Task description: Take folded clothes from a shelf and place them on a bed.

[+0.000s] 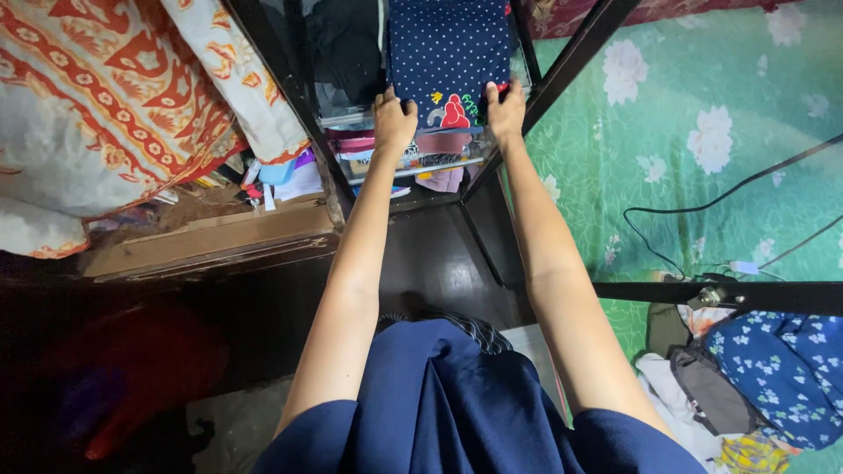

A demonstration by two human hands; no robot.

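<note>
A folded navy polka-dot garment (448,53) with a bright appliqué is sitting on top of a stack of folded clothes (413,158) inside a black-framed rack (571,61). The left hand (392,118) and right hand (507,110) are gripping its near corners, fingers curled over the edge, seemingly to keep the fold flat and square. A patterned orange cloth (105,96) is hanging to the left; a green floral bedsheet (702,132) with a black cable (702,206) is lying to the right.

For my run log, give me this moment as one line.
left hand: grips folded polka-dot garment | right hand: grips same garment | garment: on clothes stack in dark shelf frame | nearby: green floral sheet
</note>
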